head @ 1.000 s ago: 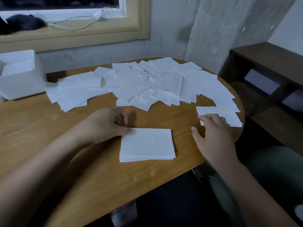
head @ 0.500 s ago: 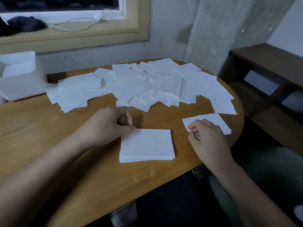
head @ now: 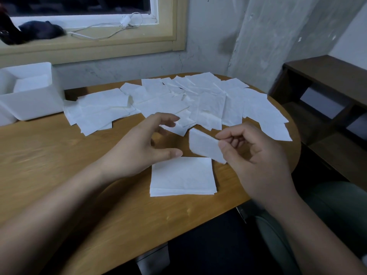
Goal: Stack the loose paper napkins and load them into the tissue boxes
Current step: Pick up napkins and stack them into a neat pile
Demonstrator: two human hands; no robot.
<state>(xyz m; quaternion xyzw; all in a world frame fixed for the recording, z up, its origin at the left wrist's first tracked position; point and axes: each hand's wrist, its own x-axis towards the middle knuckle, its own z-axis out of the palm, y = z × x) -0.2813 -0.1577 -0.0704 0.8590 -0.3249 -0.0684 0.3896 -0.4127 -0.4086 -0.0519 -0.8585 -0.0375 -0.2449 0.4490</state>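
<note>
Now, soft crinkled square napkin (head: 202, 144) in right hand (head: 256, 155) above neat stack (head: 182, 177).

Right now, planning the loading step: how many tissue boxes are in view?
1: the white tissue box stands open at the table's far left, with napkins inside. A white sliver at the picture's left edge may be another, cut off.
</note>
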